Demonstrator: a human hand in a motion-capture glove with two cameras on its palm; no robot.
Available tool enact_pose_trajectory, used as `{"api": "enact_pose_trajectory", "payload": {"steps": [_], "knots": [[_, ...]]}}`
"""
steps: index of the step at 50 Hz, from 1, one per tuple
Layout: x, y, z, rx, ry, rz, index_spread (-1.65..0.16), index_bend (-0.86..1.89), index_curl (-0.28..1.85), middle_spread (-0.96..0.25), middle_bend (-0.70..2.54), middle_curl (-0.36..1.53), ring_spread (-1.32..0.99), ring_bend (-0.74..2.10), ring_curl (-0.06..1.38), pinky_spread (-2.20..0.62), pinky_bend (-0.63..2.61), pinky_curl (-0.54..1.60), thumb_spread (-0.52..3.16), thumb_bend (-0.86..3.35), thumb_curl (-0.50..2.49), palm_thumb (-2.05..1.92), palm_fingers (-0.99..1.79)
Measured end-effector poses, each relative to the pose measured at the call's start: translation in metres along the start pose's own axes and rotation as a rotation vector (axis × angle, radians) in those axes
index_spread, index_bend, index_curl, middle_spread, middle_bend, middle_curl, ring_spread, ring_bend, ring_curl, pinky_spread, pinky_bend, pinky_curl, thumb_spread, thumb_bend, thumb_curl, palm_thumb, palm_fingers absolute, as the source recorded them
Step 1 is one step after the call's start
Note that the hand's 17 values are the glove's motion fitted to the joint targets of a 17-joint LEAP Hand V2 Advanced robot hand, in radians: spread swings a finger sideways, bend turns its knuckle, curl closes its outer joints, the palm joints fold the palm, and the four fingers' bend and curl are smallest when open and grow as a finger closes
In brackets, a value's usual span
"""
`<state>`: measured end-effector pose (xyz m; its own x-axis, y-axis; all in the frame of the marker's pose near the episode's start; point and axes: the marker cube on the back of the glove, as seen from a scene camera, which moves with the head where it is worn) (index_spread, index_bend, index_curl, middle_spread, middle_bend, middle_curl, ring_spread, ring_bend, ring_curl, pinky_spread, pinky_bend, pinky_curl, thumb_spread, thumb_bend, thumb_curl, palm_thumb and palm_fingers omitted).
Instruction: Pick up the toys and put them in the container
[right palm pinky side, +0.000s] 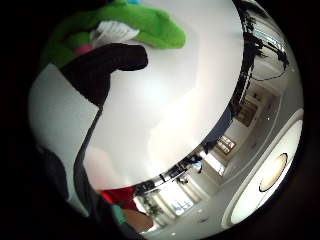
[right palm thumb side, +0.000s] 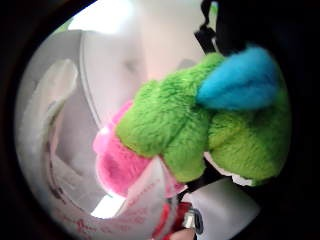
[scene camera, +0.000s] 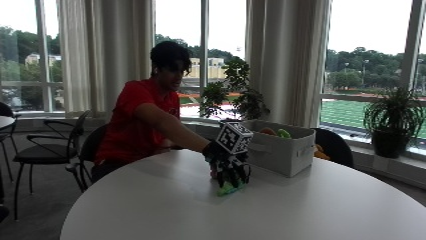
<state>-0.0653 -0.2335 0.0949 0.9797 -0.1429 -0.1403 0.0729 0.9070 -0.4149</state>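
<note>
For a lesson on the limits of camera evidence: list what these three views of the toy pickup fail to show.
- Outside view: the green plush toy is mostly covered by the gloved right hand.
- Outside view: the container walls hide its contents; only orange and green tops peek over the rim.
- Thumb side palm view: the toy's whole shape is cut off; it fills the picture.
- Little finger side palm view: a black finger covers part of the toy.

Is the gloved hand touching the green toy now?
Touching. In the outside view the hand closes over the green toy on the table; the thumb-side palm view shows it against the palm.
</note>
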Motion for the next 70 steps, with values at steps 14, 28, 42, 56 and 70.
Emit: {"api": "enact_pose_trajectory", "payload": {"steps": [14, 28, 42, 56, 70], "knots": [[-0.015, 0.008, 0.001, 0.353, 0.102, 0.073, -0.37, 0.88, 0.61, -0.30, 0.37, 0.19, -0.23, 0.63, 0.35, -0.27, 1.14, 0.27, 1.07, 0.20, 0.45, 0.49, 0.80], [-0.019, 0.021, -0.015, 0.436, 0.032, 0.117, -0.36, 0.84, 0.77, -0.42, 0.57, 0.30, -0.42, 0.82, 0.45, -0.39, 1.04, 0.31, 0.84, 0.23, 0.61, 0.65, 1.04], [-0.004, 0.055, -0.095, 0.576, 0.060, 0.182, -0.36, 0.83, 0.97, -0.45, 0.70, 0.40, -0.48, 0.88, 0.49, -0.42, 1.01, 0.35, 0.66, 0.23, 0.75, 0.69, 1.08], [-0.042, 0.111, -0.203, 0.691, -0.006, 0.173, -0.36, 0.80, 1.14, -0.45, 0.75, 0.48, -0.50, 0.93, 0.52, -0.43, 1.01, 0.38, 0.55, 0.23, 0.87, 0.68, 1.07], [-0.153, 0.154, -0.299, 0.787, -0.005, 0.025, -0.36, 0.76, 1.28, -0.45, 0.75, 0.53, -0.50, 0.94, 0.53, -0.43, 1.01, 0.40, 0.47, 0.23, 0.98, 0.66, 1.06]]}}
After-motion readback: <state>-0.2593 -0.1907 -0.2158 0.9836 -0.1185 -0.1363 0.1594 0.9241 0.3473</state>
